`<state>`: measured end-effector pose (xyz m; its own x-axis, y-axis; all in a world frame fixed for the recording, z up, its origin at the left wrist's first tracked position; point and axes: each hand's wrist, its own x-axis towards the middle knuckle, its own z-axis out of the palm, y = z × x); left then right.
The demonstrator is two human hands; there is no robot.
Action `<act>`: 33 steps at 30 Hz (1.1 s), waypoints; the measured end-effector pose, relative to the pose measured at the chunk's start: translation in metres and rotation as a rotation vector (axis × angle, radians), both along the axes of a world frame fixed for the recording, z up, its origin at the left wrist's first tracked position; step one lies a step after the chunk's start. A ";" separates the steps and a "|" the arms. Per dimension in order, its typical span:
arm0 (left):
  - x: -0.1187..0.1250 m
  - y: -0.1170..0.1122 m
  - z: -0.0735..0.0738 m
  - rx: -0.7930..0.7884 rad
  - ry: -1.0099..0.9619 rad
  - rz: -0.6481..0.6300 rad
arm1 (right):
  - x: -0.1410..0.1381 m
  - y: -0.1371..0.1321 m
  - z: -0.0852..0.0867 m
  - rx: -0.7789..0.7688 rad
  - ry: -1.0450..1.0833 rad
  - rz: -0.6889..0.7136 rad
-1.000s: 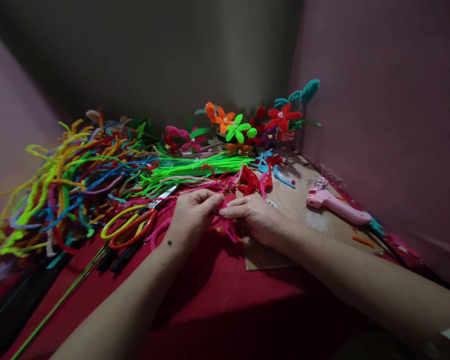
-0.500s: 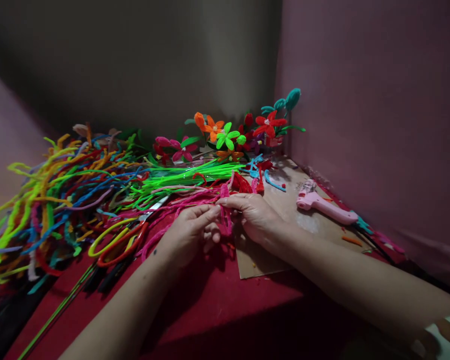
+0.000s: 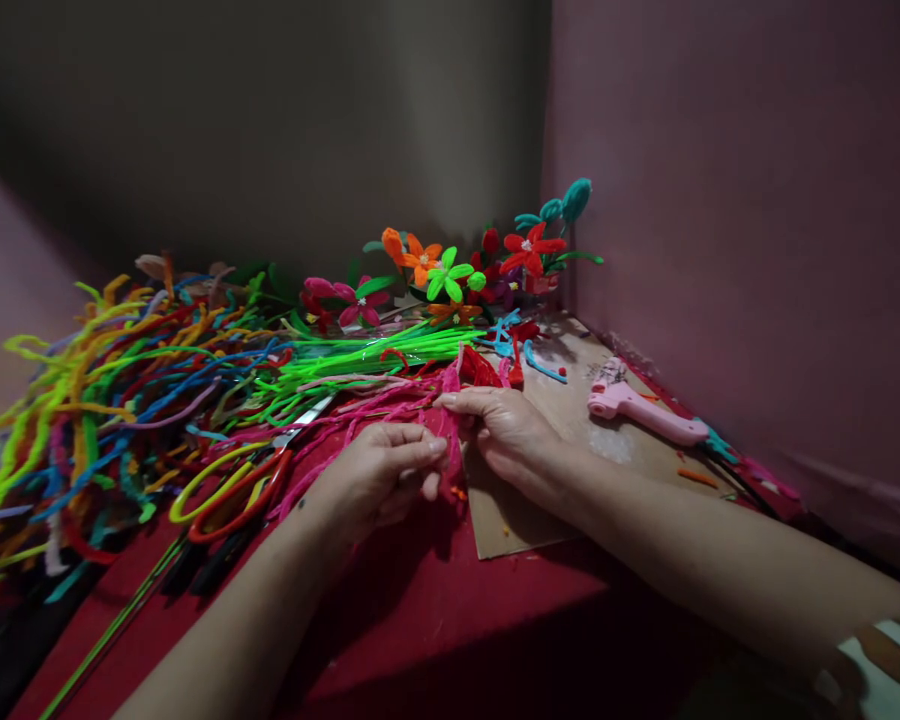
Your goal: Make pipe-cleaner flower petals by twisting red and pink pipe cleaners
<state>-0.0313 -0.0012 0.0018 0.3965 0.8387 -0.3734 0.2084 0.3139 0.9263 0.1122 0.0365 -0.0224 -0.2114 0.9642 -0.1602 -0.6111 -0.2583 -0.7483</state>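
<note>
A bent pink pipe cleaner [image 3: 454,437] hangs in front of me between my hands, above the red surface. My right hand [image 3: 514,430] pinches its upper part between thumb and fingertips. My left hand [image 3: 390,475] is closed lower down, thumb pressed to the fingers against the same pipe cleaner; the fingers partly hide the grip. More pink pipe cleaners [image 3: 367,410] lie just behind my left hand. Scissors [image 3: 247,495] with yellow and orange-red handles rest to its left. Beyond my right hand lie red pipe-cleaner pieces [image 3: 480,368].
A tangled heap of coloured pipe cleaners [image 3: 135,400] fills the left side. Green pipe cleaners [image 3: 375,348] lie in the middle. Finished flowers [image 3: 448,275] stand along the back wall. A pink glue gun [image 3: 649,412] lies on a cardboard sheet [image 3: 521,530] at right.
My left hand has slid down a little, away from the right fingertips and along the pink pipe cleaner. My right hand keeps its pinch. The view has shifted slightly.
</note>
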 end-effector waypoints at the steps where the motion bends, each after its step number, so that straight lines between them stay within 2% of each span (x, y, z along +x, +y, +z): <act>1: -0.002 -0.001 0.003 0.044 0.091 -0.034 | 0.001 0.003 0.000 -0.036 0.012 -0.025; 3: -0.004 -0.003 0.006 0.230 0.238 0.000 | 0.003 0.008 0.002 -0.108 0.048 -0.051; 6: -0.004 -0.004 0.003 0.741 0.303 0.181 | 0.004 0.009 0.003 -0.169 0.107 0.008; 7: -0.003 -0.003 0.000 0.918 0.318 0.191 | 0.003 0.008 0.003 -0.173 0.120 0.038; 10: -0.001 -0.002 -0.009 1.293 0.429 0.107 | 0.000 0.001 0.002 -0.184 0.123 0.133; 13: -0.001 -0.002 -0.011 1.456 0.532 0.070 | -0.002 -0.004 -0.001 -0.158 0.091 0.194; 16: -0.004 -0.003 -0.005 1.441 0.496 -0.001 | -0.001 -0.005 -0.004 -0.088 0.049 0.233; 19: -0.008 -0.004 0.002 1.281 0.360 -0.089 | -0.001 -0.006 -0.003 -0.052 -0.002 0.257; 24: -0.012 -0.008 0.010 0.942 0.190 0.017 | -0.002 -0.009 -0.001 0.008 -0.067 0.272; 29: -0.013 -0.011 0.018 0.859 0.190 0.073 | -0.001 -0.011 -0.003 0.160 -0.143 0.242; 33: -0.015 -0.013 0.023 0.800 0.268 0.086 | 0.003 -0.014 -0.001 0.270 -0.313 0.280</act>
